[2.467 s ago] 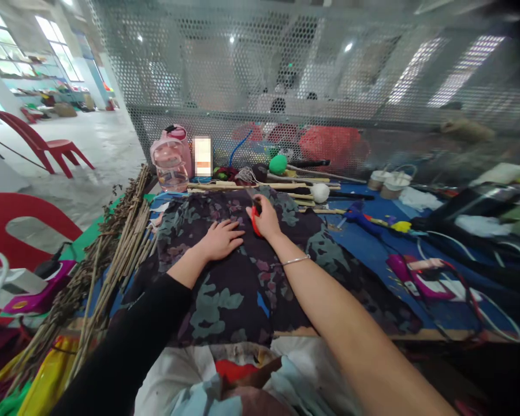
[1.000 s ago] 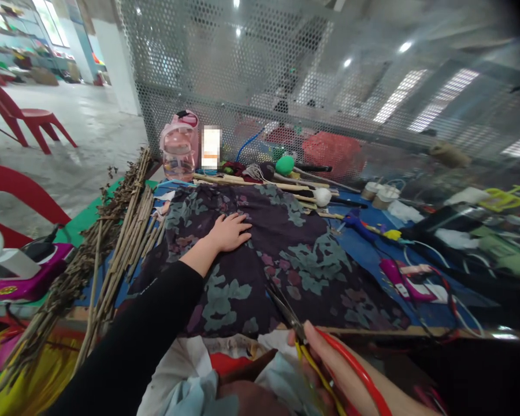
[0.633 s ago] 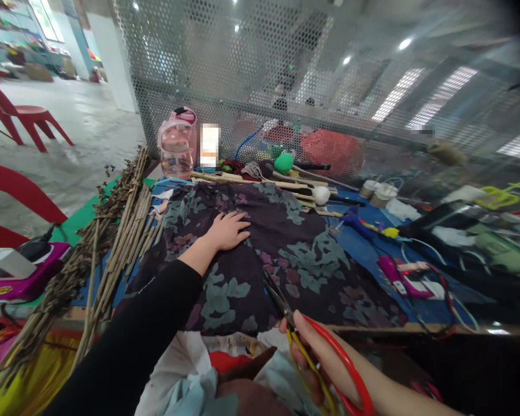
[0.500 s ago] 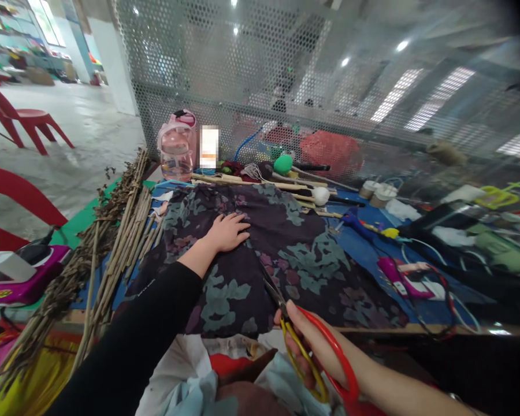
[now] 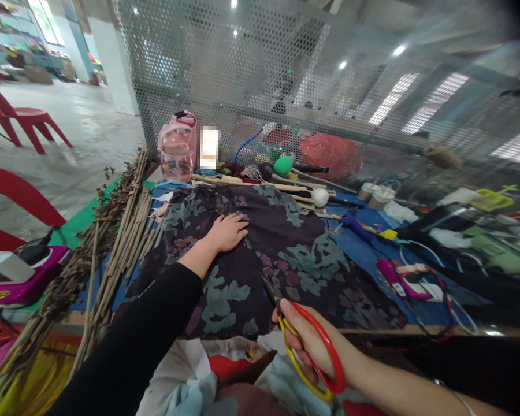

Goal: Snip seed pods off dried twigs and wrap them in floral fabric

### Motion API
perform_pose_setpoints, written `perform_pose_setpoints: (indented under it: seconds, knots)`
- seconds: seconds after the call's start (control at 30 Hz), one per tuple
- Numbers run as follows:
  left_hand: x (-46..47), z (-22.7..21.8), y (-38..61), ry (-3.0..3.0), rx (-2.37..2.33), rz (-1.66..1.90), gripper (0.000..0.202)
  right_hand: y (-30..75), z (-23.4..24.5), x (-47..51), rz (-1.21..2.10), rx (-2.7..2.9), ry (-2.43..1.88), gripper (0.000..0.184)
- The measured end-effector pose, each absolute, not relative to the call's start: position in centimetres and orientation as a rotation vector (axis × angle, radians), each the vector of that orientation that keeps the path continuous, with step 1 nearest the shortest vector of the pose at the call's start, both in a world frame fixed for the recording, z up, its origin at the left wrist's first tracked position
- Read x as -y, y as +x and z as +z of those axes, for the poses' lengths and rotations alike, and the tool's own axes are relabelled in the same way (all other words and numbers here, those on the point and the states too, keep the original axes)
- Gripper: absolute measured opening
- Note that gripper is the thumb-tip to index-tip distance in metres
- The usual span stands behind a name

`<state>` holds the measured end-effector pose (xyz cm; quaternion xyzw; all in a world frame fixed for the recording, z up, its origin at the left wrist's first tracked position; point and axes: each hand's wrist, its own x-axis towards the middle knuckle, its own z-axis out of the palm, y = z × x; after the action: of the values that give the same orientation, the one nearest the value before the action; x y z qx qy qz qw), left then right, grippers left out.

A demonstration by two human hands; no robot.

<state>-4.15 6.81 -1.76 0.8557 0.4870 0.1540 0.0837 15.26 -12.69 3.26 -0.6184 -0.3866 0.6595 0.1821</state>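
Note:
A dark floral cloth [image 5: 294, 242] with grey-green and plum patches lies spread over the table. My left hand [image 5: 227, 232] rests flat on its middle, fingers stretched out, holding nothing. In my right hand [image 5: 301, 335] is a pair of scissors [image 5: 335, 364] with one red and one yellow handle; my fingers are wrapped round the handles. The dark blades point up and left over the cloth's near part. Whether the cloth lies between the blades is hard to tell against the dark fabric.
Dry stalks [image 5: 117, 237] lie bundled at the left. A pink water bottle [image 5: 177, 153] stands at the back before a perforated metal screen [image 5: 242, 75]. A green ball [image 5: 282, 166], a white ball [image 5: 320, 197] and sticks lie behind the cloth. At the right is a magenta device [image 5: 390, 276] with cables.
My right hand and the scissors have shifted slightly left, and the handles are turned a little. My left hand stays in the same place on the cloth.

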Motion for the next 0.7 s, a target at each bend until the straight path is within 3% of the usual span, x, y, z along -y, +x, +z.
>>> perform_pose_setpoints:
  seconds: [0.33, 0.7]
  knots:
    - [-7.3, -2.1, -4.4, 2.544, -1.501, 0.663, 0.045, 14.6, 4.8, 10.2, 2.013, 0.900, -1.769, 0.054]
    - [-7.2, -1.9, -4.5, 2.510, -1.477, 0.720, 0.044, 15.0, 4.2, 10.1, 1.857, 1.169, -1.749, 0.044]
